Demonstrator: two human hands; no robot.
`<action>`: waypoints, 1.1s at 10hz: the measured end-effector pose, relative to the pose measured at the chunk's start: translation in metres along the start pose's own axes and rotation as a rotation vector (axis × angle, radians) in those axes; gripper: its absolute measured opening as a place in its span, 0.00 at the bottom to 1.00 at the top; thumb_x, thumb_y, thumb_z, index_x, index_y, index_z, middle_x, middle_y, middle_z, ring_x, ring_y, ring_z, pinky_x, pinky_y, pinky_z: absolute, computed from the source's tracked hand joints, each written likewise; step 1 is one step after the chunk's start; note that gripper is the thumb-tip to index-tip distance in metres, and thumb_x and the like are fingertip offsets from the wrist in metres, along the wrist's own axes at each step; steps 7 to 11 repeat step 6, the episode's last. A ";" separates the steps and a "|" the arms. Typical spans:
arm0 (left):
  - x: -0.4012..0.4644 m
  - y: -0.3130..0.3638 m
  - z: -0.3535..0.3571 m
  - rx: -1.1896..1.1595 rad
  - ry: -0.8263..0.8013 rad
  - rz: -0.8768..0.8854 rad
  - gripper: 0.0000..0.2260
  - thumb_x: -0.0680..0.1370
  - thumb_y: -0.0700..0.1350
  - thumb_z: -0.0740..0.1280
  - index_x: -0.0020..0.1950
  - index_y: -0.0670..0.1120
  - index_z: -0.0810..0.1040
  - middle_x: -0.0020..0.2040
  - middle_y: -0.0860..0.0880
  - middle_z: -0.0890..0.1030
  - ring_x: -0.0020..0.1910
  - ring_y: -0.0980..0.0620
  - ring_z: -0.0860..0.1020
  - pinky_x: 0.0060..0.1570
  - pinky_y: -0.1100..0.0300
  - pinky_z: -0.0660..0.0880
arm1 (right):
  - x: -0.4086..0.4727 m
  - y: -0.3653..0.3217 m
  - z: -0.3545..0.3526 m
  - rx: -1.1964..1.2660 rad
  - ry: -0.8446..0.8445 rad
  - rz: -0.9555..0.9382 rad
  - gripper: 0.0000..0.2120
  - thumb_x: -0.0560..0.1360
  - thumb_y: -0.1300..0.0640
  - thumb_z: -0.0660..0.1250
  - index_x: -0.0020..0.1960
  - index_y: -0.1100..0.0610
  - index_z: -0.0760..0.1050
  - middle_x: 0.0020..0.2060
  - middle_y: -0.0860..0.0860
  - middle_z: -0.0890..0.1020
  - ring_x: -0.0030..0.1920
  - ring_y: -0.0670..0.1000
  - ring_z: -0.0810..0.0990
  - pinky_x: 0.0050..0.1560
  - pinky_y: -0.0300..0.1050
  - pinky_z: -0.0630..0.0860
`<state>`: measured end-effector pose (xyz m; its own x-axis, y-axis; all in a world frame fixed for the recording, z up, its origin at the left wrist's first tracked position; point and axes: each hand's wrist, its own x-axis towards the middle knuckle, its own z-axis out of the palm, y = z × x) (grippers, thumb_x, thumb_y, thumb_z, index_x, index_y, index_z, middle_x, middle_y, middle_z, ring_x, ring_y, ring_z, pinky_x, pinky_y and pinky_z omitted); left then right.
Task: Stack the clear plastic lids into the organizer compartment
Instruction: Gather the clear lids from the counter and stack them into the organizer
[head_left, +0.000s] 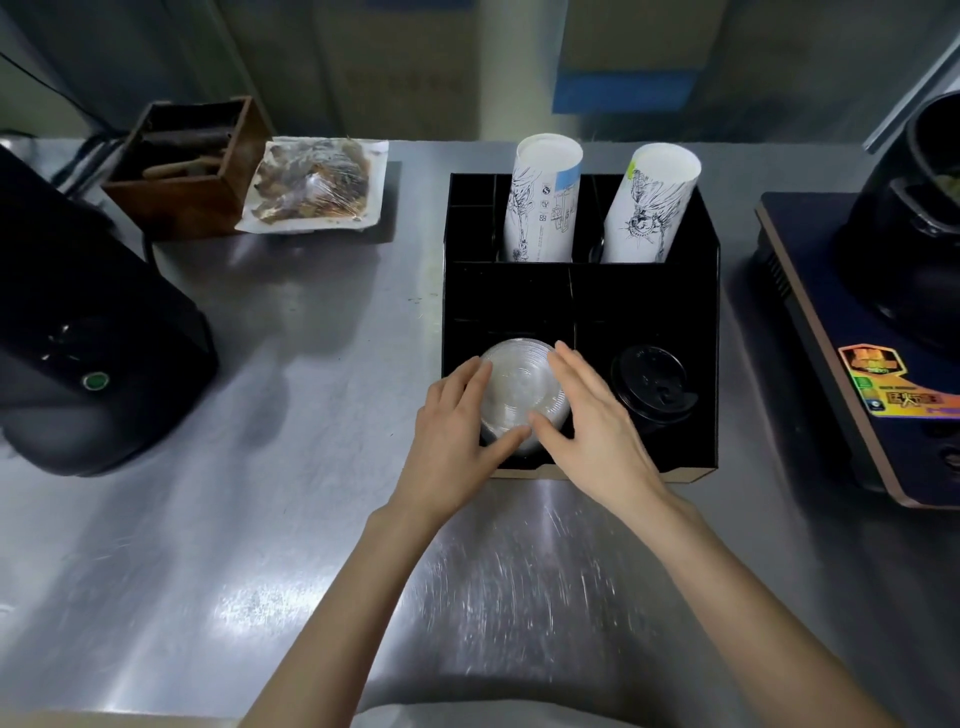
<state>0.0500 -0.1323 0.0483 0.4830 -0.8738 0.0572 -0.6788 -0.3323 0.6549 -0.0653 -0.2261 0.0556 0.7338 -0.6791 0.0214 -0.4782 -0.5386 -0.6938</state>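
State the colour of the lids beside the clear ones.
Black lids, seen in the head view.

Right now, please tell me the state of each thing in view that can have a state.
Stack of clear round plastic lids: in the front-left compartment, held between both hands.
Left hand: against the stack's left side.
Right hand: against its right side.
Black plastic cup lids: stacked in the front-right compartment.
Two white printed paper cup stacks: leaning in the rear compartments.
Black organizer box: open-topped.

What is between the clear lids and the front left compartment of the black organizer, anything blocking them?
Nothing visible. The clear lids are already in the organizer's front left compartment, with the left hand and right hand on their sides. The black lids sit in the neighbouring compartment.
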 end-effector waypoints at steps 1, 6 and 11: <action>0.001 -0.005 0.000 0.082 -0.048 0.047 0.30 0.71 0.49 0.69 0.68 0.42 0.61 0.71 0.42 0.63 0.68 0.44 0.62 0.65 0.51 0.60 | -0.003 0.007 0.002 0.029 -0.021 0.048 0.28 0.73 0.51 0.63 0.70 0.53 0.56 0.73 0.42 0.55 0.69 0.42 0.59 0.61 0.29 0.53; 0.015 -0.019 -0.012 0.146 -0.196 0.116 0.31 0.71 0.48 0.69 0.69 0.45 0.59 0.74 0.44 0.58 0.69 0.44 0.60 0.66 0.51 0.58 | 0.000 0.007 -0.003 0.063 0.063 0.046 0.20 0.69 0.50 0.68 0.59 0.52 0.70 0.61 0.46 0.68 0.60 0.44 0.68 0.57 0.27 0.60; 0.015 -0.019 -0.012 0.146 -0.196 0.116 0.31 0.71 0.48 0.69 0.69 0.45 0.59 0.74 0.44 0.58 0.69 0.44 0.60 0.66 0.51 0.58 | 0.000 0.007 -0.003 0.063 0.063 0.046 0.20 0.69 0.50 0.68 0.59 0.52 0.70 0.61 0.46 0.68 0.60 0.44 0.68 0.57 0.27 0.60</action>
